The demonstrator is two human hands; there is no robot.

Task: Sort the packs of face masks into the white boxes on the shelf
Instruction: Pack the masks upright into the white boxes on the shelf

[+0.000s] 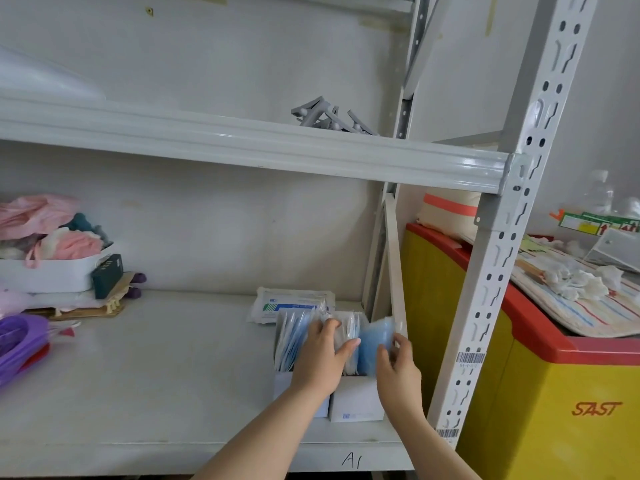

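Two white boxes stand side by side at the right end of the shelf, the left box (281, 386) and the right box (356, 401). Both hold upright packs of face masks (292, 336). My left hand (320, 358) reaches over the boxes, fingers spread against the packs in the right box and pressing them leftward. My right hand (398, 370) grips a blue mask pack (375, 344) that stands in the right side of the right box. Behind the boxes lies a flat white and blue mask packet (287, 303).
The shelf board (173, 375) carries a white tub of pink cloth (52, 268), a dark box (108, 275) and purple plastic items (20, 344) at the left. A perforated upright (485, 289) stands right of the boxes. Beyond it is a yellow and red chest (554, 393).
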